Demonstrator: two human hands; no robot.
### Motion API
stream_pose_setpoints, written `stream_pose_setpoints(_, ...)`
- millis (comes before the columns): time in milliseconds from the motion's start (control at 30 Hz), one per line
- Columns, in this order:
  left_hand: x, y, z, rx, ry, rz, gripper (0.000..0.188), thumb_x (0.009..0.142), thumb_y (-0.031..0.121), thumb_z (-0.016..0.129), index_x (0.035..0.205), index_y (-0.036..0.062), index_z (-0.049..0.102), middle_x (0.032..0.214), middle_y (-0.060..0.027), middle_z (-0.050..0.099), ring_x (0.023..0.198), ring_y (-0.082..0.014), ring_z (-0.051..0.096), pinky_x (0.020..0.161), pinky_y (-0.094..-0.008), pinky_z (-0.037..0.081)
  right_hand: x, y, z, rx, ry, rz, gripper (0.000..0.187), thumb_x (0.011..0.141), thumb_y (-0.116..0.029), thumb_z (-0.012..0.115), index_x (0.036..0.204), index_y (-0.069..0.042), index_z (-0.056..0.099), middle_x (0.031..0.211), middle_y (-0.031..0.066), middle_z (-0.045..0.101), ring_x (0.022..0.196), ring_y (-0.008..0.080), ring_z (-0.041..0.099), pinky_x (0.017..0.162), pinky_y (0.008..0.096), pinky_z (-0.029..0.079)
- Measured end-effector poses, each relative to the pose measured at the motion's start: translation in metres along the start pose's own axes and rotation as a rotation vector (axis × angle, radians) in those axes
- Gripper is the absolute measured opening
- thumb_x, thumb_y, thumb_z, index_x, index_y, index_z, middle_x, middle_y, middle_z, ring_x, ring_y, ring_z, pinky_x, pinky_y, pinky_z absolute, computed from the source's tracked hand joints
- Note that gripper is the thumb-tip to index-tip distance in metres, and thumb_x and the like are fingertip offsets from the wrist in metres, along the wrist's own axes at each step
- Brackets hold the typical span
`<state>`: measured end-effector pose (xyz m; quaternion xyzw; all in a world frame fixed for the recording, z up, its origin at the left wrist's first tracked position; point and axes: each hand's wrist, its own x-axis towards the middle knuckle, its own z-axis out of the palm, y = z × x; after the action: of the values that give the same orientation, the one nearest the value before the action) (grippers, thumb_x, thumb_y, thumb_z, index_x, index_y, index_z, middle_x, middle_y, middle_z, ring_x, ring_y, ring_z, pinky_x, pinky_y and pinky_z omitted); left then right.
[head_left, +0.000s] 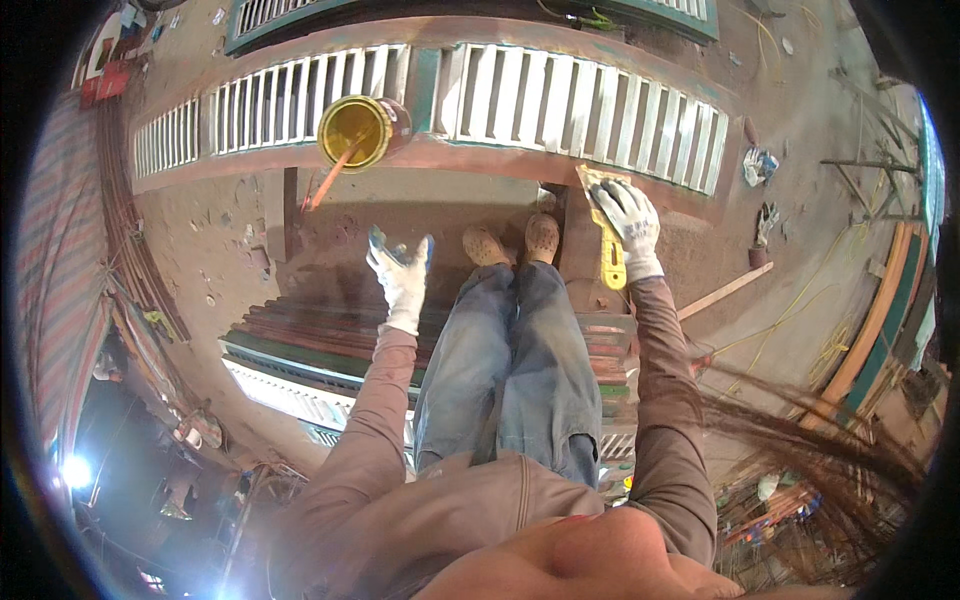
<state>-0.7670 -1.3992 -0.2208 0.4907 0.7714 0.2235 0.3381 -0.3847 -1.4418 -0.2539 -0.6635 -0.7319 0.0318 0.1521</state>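
Note:
My right hand (630,220), in a white work glove, grips a yellow-handled putty knife (612,258). Its blade end is close to the near rail of a louvered wooden panel (500,158); I cannot tell whether they touch. White slats fill the panel, which has a reddish-brown frame and a green crosspiece. My left hand (402,282), gloved too, is empty in front of the panel with its fingers spread. A round can (400,132) stands on the panel, yellowish inside. From it a reddish stick (328,185) leans out over the near edge.
Stacked boards and slatted panels (290,395) lie below, near my legs. Work gloves (760,166) and a wooden strip (725,291) are at the right. Long boards (870,325) lean farther right. Striped sheeting (65,270) hangs at the left, above a bright lamp (76,472).

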Motion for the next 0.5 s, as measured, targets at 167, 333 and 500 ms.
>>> stream_pose_setpoints(167,-0.029,-0.031,0.023,0.234,-0.034,-0.185,0.09,0.078,0.035,0.079,0.146,0.0098,0.025,0.13,-0.0186,0.035,0.102,-0.0266,0.053,0.08,-0.0408,0.052,-0.01,-0.021,0.007,0.002,-0.139,0.056,0.04,0.081,-0.023,0.057,0.12,-0.02,0.06,0.122,0.0008,0.06,0.116,0.0221,0.055,0.097,0.0398,0.043)
stream_pose_setpoints(333,0.021,-0.021,0.063,-0.551,-0.058,-0.594,0.071,0.089,0.059,0.056,0.141,0.0157,0.037,0.136,-0.0087,0.041,0.112,-0.0256,0.05,0.09,-0.0407,0.046,-0.015,-0.014,-0.001,0.02,0.005,0.115,0.038,0.075,-0.023,0.064,0.114,-0.022,0.065,0.112,-0.0007,0.064,0.106,0.0216,0.06,0.087,0.0369,0.049)
stream_pose_setpoints(500,0.091,0.034,0.12,-1.623,0.184,-0.882,0.056,0.094,0.053,0.045,0.134,0.0135,0.048,0.131,-0.0081,0.053,0.103,-0.0261,0.056,0.088,-0.0451,0.047,0.012,-0.007,0.014,-0.067,-0.088,0.075,0.041,0.076,-0.024,0.064,0.117,-0.022,0.061,0.114,-0.0007,0.063,0.106,0.0208,0.06,0.089,0.0382,0.049)
